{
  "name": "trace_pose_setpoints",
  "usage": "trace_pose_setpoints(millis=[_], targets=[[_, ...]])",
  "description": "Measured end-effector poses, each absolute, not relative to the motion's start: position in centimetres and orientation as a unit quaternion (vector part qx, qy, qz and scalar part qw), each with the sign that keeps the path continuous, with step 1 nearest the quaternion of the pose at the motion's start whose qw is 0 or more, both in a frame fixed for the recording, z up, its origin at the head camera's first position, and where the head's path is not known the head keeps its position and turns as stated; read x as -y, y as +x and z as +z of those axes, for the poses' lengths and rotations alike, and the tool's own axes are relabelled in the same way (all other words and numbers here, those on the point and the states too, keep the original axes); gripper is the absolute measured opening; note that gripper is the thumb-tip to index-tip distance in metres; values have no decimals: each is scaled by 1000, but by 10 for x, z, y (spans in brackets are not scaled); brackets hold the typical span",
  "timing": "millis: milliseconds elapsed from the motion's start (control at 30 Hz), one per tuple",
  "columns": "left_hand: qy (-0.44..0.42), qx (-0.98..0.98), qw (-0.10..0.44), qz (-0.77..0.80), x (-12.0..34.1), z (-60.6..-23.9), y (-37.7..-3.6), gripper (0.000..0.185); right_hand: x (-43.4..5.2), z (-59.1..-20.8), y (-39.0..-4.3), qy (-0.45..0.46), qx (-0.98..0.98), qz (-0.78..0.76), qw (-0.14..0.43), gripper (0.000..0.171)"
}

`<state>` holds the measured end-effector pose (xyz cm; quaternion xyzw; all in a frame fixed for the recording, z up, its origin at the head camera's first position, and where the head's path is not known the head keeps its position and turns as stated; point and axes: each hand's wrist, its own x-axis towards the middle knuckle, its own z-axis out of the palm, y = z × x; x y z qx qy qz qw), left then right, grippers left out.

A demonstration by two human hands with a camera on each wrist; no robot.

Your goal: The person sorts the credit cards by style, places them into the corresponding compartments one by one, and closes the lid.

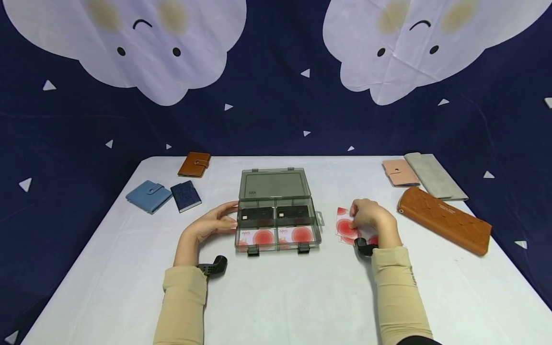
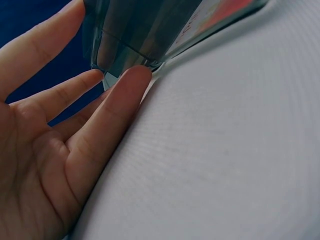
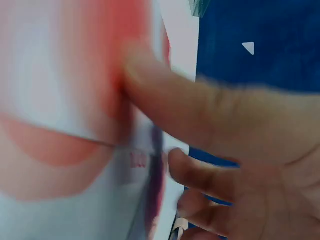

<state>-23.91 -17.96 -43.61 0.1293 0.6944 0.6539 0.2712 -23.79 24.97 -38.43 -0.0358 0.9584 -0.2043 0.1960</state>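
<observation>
**Card box, lid open; right hand on loose cards**

Smoky transparent compartment box (image 1: 277, 225) sits mid-table on the white table (image 1: 276, 297), lid folded back. Four compartments visible: two rear ones hold dark cards (image 1: 256, 213), two front ones hold white cards with red circles (image 1: 263, 235).

Left hand (image 1: 214, 223) rests against the box's left wall, fingers (image 2: 120, 100) straight and relaxed, tips touching the lower corner; it grips nothing.

Right hand (image 1: 371, 218), just right of the box, pinches a small stack of red-circle cards (image 1: 346, 226); count not readable, wrist view blurred.

Left of the box: three wallets, one tan (image 1: 194, 164), one light blue (image 1: 148, 196), one navy (image 1: 186, 196). Right of the box: pink wallet (image 1: 400, 172), grey long wallet (image 1: 434, 175), brown quilted long pouch (image 1: 444, 219).
</observation>
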Motion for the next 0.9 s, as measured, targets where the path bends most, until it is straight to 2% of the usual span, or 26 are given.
trace_pose_setpoints(millis=[100,267,333,500,667,900], targets=[[130,-695,270,653,180,-436,-238,77,-251,-385,-239,-27,-954,-241,176,32],[131,-696,269,652,180,-436,-238,77,-253,-386,-238,-20,-954,-222,202,69],[129,-697,269,653,180,-435,-239,76,-254,-387,-238,-16,-955,-208,213,75],[126,-696,269,654,180,-433,-238,76,-258,-390,-241,-29,-959,-223,172,67],[126,-694,269,656,180,-433,-237,77,-261,-391,-246,-33,-928,-349,124,63],[123,-695,268,656,180,-435,-238,76,-255,-385,-249,-21,-874,-476,98,60]])
